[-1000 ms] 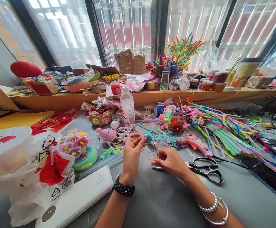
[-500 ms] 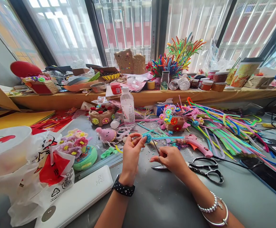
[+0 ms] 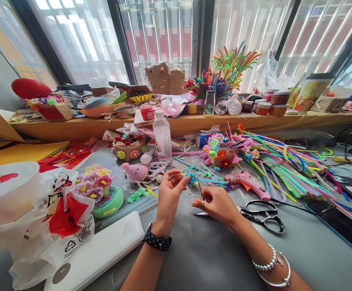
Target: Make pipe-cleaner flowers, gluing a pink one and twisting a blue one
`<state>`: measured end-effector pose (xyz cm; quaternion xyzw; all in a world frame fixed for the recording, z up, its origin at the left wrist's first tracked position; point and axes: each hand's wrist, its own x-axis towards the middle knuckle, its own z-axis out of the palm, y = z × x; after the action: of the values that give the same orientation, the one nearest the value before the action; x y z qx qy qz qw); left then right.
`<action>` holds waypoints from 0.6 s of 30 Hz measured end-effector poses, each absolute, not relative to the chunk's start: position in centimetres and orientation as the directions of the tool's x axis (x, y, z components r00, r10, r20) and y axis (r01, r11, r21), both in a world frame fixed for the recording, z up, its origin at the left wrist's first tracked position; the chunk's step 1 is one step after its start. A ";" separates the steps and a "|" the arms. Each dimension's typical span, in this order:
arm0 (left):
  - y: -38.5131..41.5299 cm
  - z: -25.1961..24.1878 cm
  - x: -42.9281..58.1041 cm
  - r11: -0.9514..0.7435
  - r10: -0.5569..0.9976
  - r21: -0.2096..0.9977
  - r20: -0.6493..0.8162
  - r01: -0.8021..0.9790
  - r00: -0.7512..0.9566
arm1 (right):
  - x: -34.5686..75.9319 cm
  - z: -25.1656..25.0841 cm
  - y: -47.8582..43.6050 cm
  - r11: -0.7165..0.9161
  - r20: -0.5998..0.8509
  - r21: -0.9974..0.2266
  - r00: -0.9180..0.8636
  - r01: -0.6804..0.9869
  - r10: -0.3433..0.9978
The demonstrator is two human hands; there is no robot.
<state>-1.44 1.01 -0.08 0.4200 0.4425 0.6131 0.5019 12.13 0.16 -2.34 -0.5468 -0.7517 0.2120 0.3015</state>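
Observation:
Between the thumb and fingers of my left hand (image 3: 170,193) is a small blue pipe-cleaner piece (image 3: 191,178), curled into a fuzzy bunch. My right hand (image 3: 217,205) is closed around small scissors (image 3: 200,188), whose thin blades point up just right of the blue piece. Whether the blades touch it I cannot tell. Beyond my hands, a light-blue pipe-cleaner length (image 3: 221,182) lies near the nose of a pink glue gun (image 3: 248,184). Larger black-handled scissors (image 3: 265,216) rest on the table, their blades partly hidden under my right hand.
Pipe cleaners (image 3: 294,178) are heaped at the right, beside a flower-trimmed basket (image 3: 224,155). A clear bottle (image 3: 162,137) stands behind my left hand. At left are a white power bank (image 3: 103,250), a plastic bag (image 3: 69,218) and a green pot of flowers (image 3: 109,201).
The light-blue length that stuck out rightward from the curled piece has come away and dropped to the table. Both hands have shifted only slightly.

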 end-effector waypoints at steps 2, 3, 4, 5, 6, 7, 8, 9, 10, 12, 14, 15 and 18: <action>1.0 -0.1 -1.4 -0.107 0.987 0.967 0.075 -0.233 -0.139 | 12.1 -2.4 0.1 0.329 0.235 -0.630 -0.231 0.704 0.944; 1.0 -0.1 -1.4 -0.107 0.988 0.966 0.076 -0.234 -0.136 | 12.1 -2.4 0.1 0.333 0.237 -0.626 -0.234 0.705 0.943; 1.0 -0.1 -1.4 -0.104 0.989 0.966 0.074 -0.238 -0.132 | 12.1 -2.5 0.1 0.333 0.237 -0.626 -0.235 0.705 0.943; 1.0 -0.1 -1.3 -0.100 0.990 0.965 0.071 -0.244 -0.125 | 12.1 -2.5 0.1 0.331 0.236 -0.628 -0.234 0.704 0.943; 0.9 -0.1 -1.3 -0.095 0.991 0.963 0.067 -0.250 -0.119 | 12.1 -2.5 0.1 0.329 0.236 -0.630 -0.230 0.704 0.944; 0.9 -0.1 -1.3 -0.090 0.992 0.963 0.063 -0.255 -0.113 | 12.1 -2.5 0.2 0.326 0.237 -0.632 -0.225 0.703 0.945; 0.9 -0.1 -1.3 -0.083 0.993 0.963 0.057 -0.258 -0.108 | 12.2 -2.5 0.2 0.327 0.241 -0.632 -0.223 0.702 0.945; 0.9 -0.1 -1.3 -0.078 0.993 0.963 0.052 -0.259 -0.105 | 12.2 -2.5 0.2 0.331 0.245 -0.630 -0.225 0.702 0.943; 0.9 -0.1 -1.3 -0.076 0.993 0.963 0.050 -0.259 -0.107 | 12.2 -2.4 0.2 0.337 0.249 -0.627 -0.229 0.703 0.941; 0.9 -0.1 -1.3 -0.080 0.992 0.963 0.053 -0.257 -0.110 | 12.2 -2.3 0.2 0.347 0.249 -0.619 -0.243 0.705 0.938; 1.0 -0.1 -1.4 -0.090 0.992 0.964 0.064 -0.251 -0.112 | 12.3 -2.2 0.1 0.352 0.246 -0.612 -0.253 0.708 0.936; 1.0 -0.2 -1.4 -0.094 0.991 0.964 0.068 -0.249 -0.112 | 12.2 -2.2 0.1 0.353 0.245 -0.610 -0.254 0.710 0.936; 1.0 -0.3 -1.5 -0.099 0.991 0.963 0.073 -0.249 -0.110 | 12.2 -2.2 0.1 0.353 0.255 -0.610 -0.247 0.709 0.935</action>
<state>-1.48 1.04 -0.29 0.4275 0.4340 0.6055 0.5121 12.18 0.11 -2.19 -0.5362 -0.7665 0.1893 0.2987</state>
